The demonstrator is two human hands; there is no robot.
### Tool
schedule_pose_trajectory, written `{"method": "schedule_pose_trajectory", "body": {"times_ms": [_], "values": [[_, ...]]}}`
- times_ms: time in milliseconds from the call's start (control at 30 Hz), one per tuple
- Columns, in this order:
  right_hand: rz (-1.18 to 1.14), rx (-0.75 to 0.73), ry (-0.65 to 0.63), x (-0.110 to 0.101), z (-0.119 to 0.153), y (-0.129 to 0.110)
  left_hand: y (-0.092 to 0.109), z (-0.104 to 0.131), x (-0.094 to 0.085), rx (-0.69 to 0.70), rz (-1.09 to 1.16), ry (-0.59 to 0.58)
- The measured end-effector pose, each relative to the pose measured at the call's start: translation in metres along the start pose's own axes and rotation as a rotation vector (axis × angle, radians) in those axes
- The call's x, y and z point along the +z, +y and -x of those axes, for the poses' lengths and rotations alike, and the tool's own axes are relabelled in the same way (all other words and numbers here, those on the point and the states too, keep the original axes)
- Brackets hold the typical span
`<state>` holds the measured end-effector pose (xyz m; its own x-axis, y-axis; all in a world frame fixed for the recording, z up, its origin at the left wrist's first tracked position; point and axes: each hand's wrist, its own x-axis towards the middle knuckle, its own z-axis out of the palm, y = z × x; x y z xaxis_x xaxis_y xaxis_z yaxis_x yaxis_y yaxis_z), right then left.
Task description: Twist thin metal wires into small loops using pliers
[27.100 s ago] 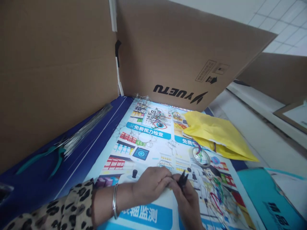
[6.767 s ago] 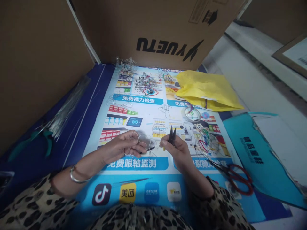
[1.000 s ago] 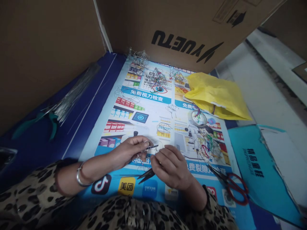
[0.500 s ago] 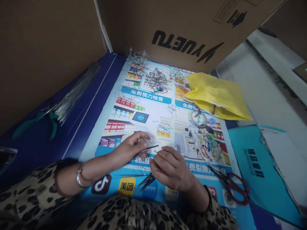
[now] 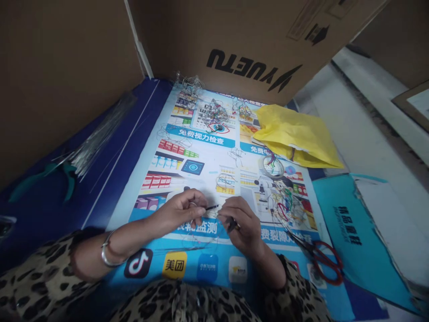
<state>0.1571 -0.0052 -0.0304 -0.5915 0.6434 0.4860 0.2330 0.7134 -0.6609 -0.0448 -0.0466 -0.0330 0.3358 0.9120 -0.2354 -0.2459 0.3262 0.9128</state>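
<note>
My left hand (image 5: 187, 208) pinches a short dark thin piece (image 5: 212, 207), which points right toward the other hand. Fine wire shows faintly around those fingertips. My right hand (image 5: 240, 223) is closed just to the right, with dark-handled pliers (image 5: 232, 225) held in its curled fingers; their tips are hard to make out. Both hands are over the lower middle of the printed sheet (image 5: 208, 174). Below them, thin wires (image 5: 187, 248) lie on the sheet.
Red-handled scissors (image 5: 326, 263) and tangled coloured wires (image 5: 288, 203) lie right. A tape roll (image 5: 273, 166), yellow bag (image 5: 296, 134) and wire tangles (image 5: 216, 114) sit farther back. Teal pliers (image 5: 69, 179) and straight wires (image 5: 100, 138) are left; cardboard (image 5: 234, 27) stands behind.
The dark pliers have gone from the sheet into my right hand, which has shifted and turned. My left hand still holds the dark piece. The view has shifted slightly.
</note>
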Motion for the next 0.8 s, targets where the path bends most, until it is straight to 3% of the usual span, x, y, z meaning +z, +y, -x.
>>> {"method": "schedule_pose_trajectory", "body": {"times_ms": [133,267,533,800], "values": [[-0.034,0.114,0.045,-0.001,0.000,0.001,-0.002,0.001,0.000,-0.009,-0.021,-0.067],[-0.022,0.116,0.066,0.000,-0.002,0.002,-0.008,-0.001,0.002,-0.024,-0.155,-0.018],[-0.020,0.066,0.022,0.005,-0.005,0.002,-0.007,-0.002,0.003,0.196,-0.477,0.061],[-0.028,0.061,0.017,0.011,-0.011,0.000,-0.006,-0.003,-0.001,0.369,-0.606,0.086]]}}
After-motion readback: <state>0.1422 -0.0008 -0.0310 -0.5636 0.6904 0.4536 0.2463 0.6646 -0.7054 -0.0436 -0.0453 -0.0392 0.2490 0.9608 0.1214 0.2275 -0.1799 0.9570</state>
